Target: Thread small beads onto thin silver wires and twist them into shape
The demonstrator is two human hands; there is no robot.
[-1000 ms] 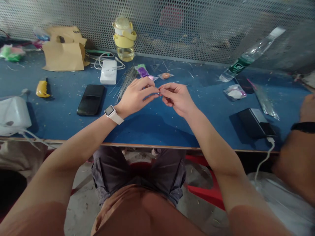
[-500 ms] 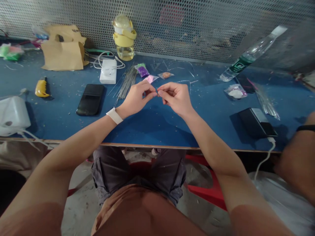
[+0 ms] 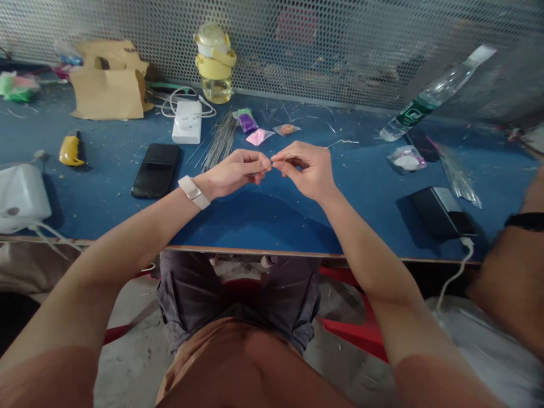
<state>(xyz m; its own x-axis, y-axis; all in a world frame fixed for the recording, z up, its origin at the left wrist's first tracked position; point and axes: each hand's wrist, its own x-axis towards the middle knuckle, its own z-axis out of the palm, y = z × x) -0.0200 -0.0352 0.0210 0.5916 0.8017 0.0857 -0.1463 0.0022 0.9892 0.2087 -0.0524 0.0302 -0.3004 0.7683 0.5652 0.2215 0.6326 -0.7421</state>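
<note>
My left hand (image 3: pixel 240 173), with a pale band (image 3: pixel 194 192) on its wrist, is closed in a pinch, its palm side turned partly up. Its fingertips almost meet those of my right hand (image 3: pixel 304 167), also pinched. Between them shows a bit of thin wire (image 3: pixel 272 165), and a fine pale line runs across the right fingers; most of it is hidden. Just beyond my left hand lies a bundle of grey wires (image 3: pixel 221 139). Small bags of purple (image 3: pixel 246 122), pink (image 3: pixel 259 136) and orange (image 3: pixel 287 130) material lie behind the hands.
A black phone (image 3: pixel 156 170), a white box (image 3: pixel 187 123) and a yellow cutter (image 3: pixel 71 150) lie left. A yellow-lidded bottle (image 3: pixel 216 65) stands at the back. Right are a leaning water bottle (image 3: pixel 419 107), a black device (image 3: pixel 442 212) and another person's arm (image 3: pixel 516 266).
My left hand has rolled so its thumb lies on top, uncovering the pink bag. My right hand stays in nearly the same spot. The neighbour's arm has shifted slightly.
</note>
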